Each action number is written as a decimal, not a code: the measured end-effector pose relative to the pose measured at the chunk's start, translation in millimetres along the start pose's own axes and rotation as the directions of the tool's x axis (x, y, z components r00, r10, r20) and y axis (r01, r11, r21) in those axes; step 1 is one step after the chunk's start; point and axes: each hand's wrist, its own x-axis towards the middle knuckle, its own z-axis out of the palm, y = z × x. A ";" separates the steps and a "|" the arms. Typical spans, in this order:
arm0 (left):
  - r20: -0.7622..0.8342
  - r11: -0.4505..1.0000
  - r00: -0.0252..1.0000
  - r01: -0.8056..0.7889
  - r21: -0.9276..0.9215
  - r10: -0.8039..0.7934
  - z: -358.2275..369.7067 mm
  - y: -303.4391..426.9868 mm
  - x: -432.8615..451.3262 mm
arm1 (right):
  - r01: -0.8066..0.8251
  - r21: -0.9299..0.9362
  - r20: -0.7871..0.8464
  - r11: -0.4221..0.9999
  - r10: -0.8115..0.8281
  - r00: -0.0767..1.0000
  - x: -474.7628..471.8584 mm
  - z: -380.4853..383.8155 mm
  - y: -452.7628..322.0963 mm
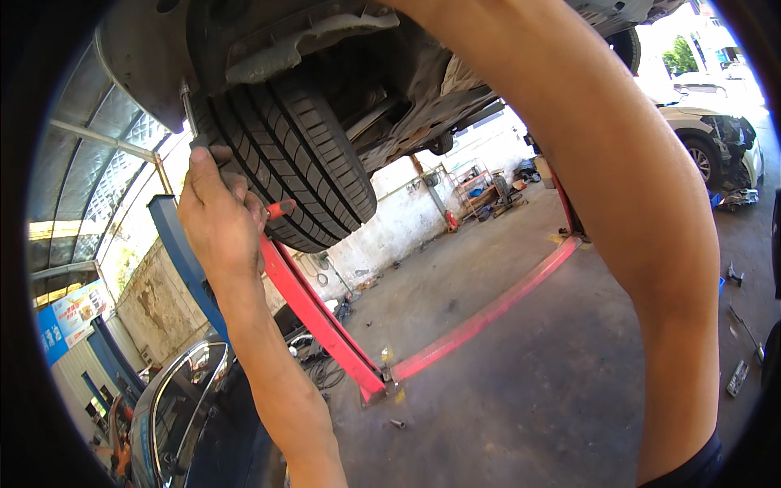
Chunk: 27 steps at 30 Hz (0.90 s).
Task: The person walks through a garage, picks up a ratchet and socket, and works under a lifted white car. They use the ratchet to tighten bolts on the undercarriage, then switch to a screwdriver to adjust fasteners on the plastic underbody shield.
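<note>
My left hand (219, 207) is raised beside the front tyre (299, 158) of a lifted car. Its fingers are wrapped around a hand tool, apparently a ratchet, whose orange handle end (281, 209) sticks out past the fingers. From the top of this hand a slim metal extension (189, 110) runs up to the underside of a dark bumper or fender panel (143, 58). The tip meets the panel near its edge; any fastener there is too small to make out. My right arm (586, 140) reaches up across the picture, and the hand is beyond the top edge.
A red lift post (317, 317) stands below the tyre, joined to a red floor strip (488, 311). A dark car (201, 409) is parked at lower left. A loose socket-like metal piece (398, 423) lies on the floor. A white car with a damaged front (720, 140) stands at right.
</note>
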 end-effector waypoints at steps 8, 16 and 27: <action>-0.051 0.938 0.998 -0.010 0.346 0.029 -9.3 0.0 10.0 | -0.056 0.061 -0.074 0.997 0.060 0.995 3.7 5.4 5.0; 0.029 0.720 0.992 -0.109 0.686 0.123 -41.4 4.7 19.7 | -0.085 0.212 -0.022 0.974 0.091 0.996 8.3 3.1 -0.2; 0.185 0.805 0.916 0.401 -0.436 -0.356 -9.3 -2.4 -181.7 | 0.122 -0.839 0.200 0.530 0.091 0.976 -263.0 -131.0 -71.9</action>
